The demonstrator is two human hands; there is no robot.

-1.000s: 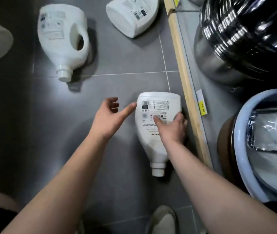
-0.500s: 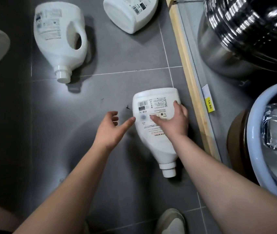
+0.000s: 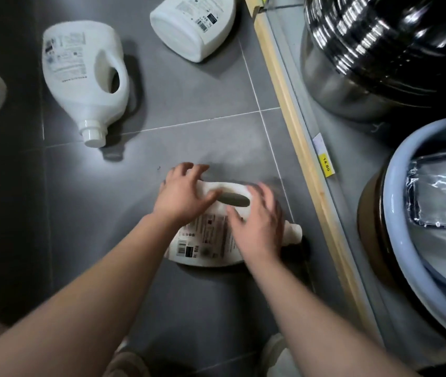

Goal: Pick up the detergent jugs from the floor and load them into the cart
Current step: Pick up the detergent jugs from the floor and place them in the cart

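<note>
Lying on its side on the grey tiled floor (image 3: 211,99), near jug (image 3: 208,240), label up, cap (image 3: 294,234) pointing right toward the shelf edge (image 3: 298,148), handle opening on the far side. Resting on its far left part, left hand (image 3: 182,195), fingers (image 3: 197,170) spread wide and curling over the far edge, thumb reaching toward the handle opening. Pressing on its right part near the neck, right hand (image 3: 257,224), fingers spread and blurred; cannot tell whether gripping or only lying flat on the plastic. Not lifted clear: jug touching the floor along its near edge.

Lying well apart at upper left, second jug (image 3: 80,74), also on its side, handle to the right, cap toward the camera. Lying farther back near the shelf edge, third jug (image 3: 194,25), base toward the camera.

Running diagonally along the right, wooden shelf edge with a yellow price tag (image 3: 326,165). Sitting on the shelf beyond it, shiny steel pot (image 3: 379,50) and, nearer, pale blue basin (image 3: 406,240) with something foil-wrapped inside. Showing at the bottom edge, toes of two light shoes (image 3: 276,355).
</note>
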